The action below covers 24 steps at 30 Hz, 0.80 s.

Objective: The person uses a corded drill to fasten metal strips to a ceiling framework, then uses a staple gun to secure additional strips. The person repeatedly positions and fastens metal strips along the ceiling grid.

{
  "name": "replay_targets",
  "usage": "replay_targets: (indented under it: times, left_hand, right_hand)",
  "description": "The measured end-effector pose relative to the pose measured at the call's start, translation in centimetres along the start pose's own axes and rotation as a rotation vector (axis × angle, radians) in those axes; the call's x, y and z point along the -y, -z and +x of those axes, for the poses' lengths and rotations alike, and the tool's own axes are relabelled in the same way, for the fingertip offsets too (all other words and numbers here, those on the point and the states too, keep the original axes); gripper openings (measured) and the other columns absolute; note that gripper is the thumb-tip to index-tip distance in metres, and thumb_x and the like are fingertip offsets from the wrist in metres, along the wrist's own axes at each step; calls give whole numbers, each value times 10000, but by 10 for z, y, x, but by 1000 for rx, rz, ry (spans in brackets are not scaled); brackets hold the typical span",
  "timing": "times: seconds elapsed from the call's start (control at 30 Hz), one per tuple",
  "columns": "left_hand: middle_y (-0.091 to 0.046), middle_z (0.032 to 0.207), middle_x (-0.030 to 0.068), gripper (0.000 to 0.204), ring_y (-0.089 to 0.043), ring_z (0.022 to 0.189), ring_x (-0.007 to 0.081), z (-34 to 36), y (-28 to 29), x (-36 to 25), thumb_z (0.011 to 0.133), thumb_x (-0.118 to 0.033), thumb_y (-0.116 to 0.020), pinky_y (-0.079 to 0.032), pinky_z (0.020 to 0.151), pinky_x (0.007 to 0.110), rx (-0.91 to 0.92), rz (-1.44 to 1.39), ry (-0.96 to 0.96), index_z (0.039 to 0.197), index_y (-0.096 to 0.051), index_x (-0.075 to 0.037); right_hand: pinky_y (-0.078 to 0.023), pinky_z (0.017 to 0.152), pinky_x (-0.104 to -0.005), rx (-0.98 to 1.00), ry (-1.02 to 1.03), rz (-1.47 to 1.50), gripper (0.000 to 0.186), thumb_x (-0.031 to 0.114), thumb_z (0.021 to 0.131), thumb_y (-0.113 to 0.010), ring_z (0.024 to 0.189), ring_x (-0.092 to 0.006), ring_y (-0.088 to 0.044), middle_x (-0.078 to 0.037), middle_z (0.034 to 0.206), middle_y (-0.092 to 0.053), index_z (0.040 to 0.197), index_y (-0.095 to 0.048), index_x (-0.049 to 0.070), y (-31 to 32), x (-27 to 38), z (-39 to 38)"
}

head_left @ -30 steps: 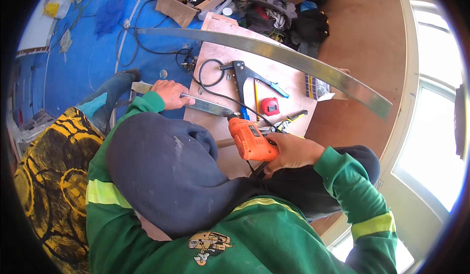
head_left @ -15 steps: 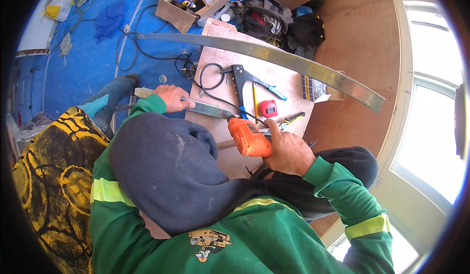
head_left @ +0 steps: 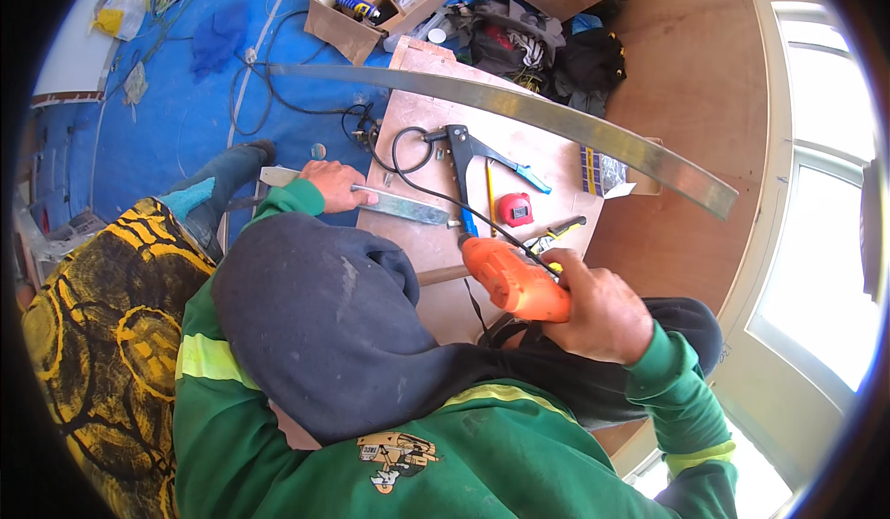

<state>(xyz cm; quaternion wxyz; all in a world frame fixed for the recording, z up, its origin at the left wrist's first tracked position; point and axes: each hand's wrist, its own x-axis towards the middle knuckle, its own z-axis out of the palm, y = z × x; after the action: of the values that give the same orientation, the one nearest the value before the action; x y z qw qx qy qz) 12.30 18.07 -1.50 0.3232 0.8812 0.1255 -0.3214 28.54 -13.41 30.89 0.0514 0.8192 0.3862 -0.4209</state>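
My left hand (head_left: 336,187) is closed around a flat metal channel (head_left: 408,207), which lies across the edge of the wooden board. An orange corded drill (head_left: 513,280) is gripped in my right hand (head_left: 604,311); its nose points up and left, apart from the channel's right end. Behind the drill lies a hand riveter (head_left: 459,162) with blue grips. A pencil (head_left: 490,196), a red tape measure (head_left: 515,209) and a yellow-and-black knife-like tool (head_left: 566,228) rest on the board. The drill's black cord loops across the riveter.
A long metal strip (head_left: 519,108) spans above the board (head_left: 422,116). At the back are an open cardboard box (head_left: 352,35) of supplies and a dark bag (head_left: 510,42). Blue sheeting (head_left: 185,102) covers the floor at left; a wooden panel (head_left: 691,102) stands at right.
My right hand has drawn the drill back, down and to the right, away from the channel's end. My left hand keeps its hold on the channel. The whole view has shifted slightly.
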Motion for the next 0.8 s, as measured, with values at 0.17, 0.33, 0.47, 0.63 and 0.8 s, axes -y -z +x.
replay_targets:
  times: [0.17,0.33,0.47,0.63,0.8]
  left_hand:
    - [-758,863,66,739,-732,740,190,-18,48,2,930,-806,-714,-586,708,389,297,-138,58,1074,-805,-86]
    - [-735,856,61,763,-724,762,178,-52,80,3,900,-754,-811,-585,693,369,219,-360,31,1116,-775,-23]
    - [-724,844,64,740,-682,780,199,-81,92,-3,873,-735,-849,-539,720,388,55,-439,-14,1171,-782,-61]
    - [-731,929,62,679,-690,876,224,-121,112,-26,852,-656,-906,-530,799,416,-206,-394,0,1141,-762,-58]
    - [-701,950,11,571,-647,909,149,-183,167,-77,896,-431,-953,-532,823,360,-580,-547,-84,1242,-713,-46]
  right_hand:
    - [-590,925,-554,-56,194,50,609,141,838,-763,1032,-484,-746,-261,1061,-781,1432,-653,55,54,-41,-20]
    - [-574,1015,-506,-114,210,85,675,86,868,-773,1159,-458,-733,-237,1237,-770,1523,-616,41,77,-118,-22]
    - [-575,1043,-439,-131,13,415,637,110,894,-751,1117,-325,-768,-155,1215,-791,1506,-604,7,52,-176,-19]
    - [-563,1002,-356,-190,-80,1044,568,84,859,-745,1105,-201,-708,-82,1193,-749,1407,-649,-31,-2,-205,-2]
    - [-560,984,-369,-248,11,754,571,80,870,-742,1060,-204,-709,-73,1180,-750,1429,-664,-6,6,-204,-7]
